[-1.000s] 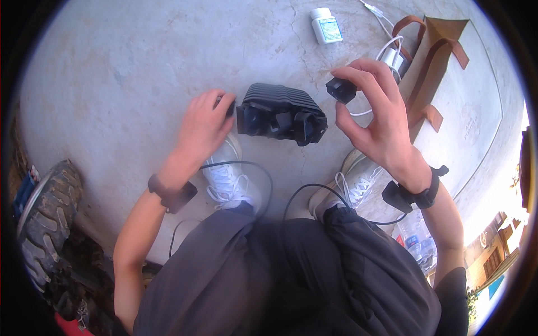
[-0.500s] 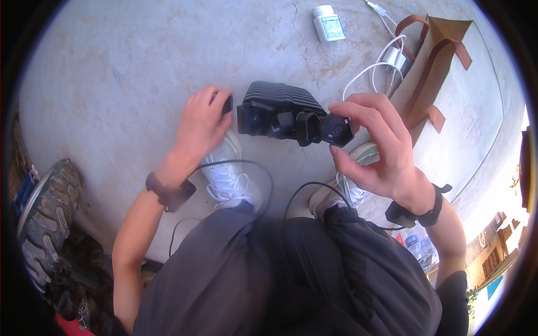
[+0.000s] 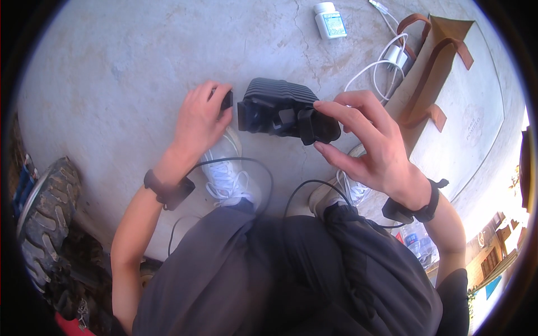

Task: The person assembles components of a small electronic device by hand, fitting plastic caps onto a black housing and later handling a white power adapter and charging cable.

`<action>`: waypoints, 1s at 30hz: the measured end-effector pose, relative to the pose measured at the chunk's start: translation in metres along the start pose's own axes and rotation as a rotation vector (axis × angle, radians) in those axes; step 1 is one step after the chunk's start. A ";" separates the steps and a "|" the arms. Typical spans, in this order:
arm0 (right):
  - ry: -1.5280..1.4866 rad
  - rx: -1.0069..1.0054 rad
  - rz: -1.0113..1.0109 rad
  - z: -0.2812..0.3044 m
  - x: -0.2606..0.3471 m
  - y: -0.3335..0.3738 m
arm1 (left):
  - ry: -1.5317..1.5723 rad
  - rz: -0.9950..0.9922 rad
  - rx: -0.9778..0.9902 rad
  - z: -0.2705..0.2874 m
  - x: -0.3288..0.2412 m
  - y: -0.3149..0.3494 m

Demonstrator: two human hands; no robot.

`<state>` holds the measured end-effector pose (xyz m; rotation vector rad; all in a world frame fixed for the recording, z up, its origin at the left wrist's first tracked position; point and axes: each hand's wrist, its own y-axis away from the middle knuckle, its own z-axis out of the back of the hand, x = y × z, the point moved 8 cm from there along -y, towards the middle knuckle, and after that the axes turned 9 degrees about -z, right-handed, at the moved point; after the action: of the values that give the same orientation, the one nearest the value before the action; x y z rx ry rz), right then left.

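Note:
A ribbed black case (image 3: 283,89) lies between my shoes, its open side toward me and small black blocks (image 3: 284,119) inside. My right hand (image 3: 381,148) pinches a small black block-shaped device (image 3: 328,127) at the case's right end. Thumb and forefinger sit on opposite edges of it; against the dark case its outline is hard to separate. Left of the case, my left hand (image 3: 199,120) is closed round another small black object (image 3: 227,99), mostly hidden by the fingers.
A white pill bottle (image 3: 330,21) stands beyond the case. A white cable with a plug (image 3: 395,56) lies beside a pale bag with brown handles (image 3: 471,106). At the left is a knobbly tyre (image 3: 47,207). Black cables (image 3: 255,162) run from my wristbands across my legs.
My right hand has moved slightly left with the small black device, bringing it into the case's right end. My left hand has hardly moved.

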<state>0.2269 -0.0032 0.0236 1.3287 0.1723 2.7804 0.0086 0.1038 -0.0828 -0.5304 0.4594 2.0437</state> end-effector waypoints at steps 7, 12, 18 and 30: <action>-0.012 0.002 0.003 -0.002 0.000 0.000 | 0.004 -0.003 0.000 0.000 0.000 -0.001; -0.022 0.022 -0.001 -0.004 -0.003 0.000 | 0.006 -0.002 0.001 -0.002 0.002 -0.001; -0.043 0.031 -0.001 -0.005 -0.006 0.000 | 0.001 0.004 -0.002 -0.001 0.003 -0.001; -0.049 0.055 0.004 -0.002 -0.004 0.000 | 0.023 0.022 -0.023 0.002 0.006 -0.001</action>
<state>0.2276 -0.0039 0.0188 1.4092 0.2456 2.7621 0.0068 0.1097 -0.0848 -0.5656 0.4575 2.0684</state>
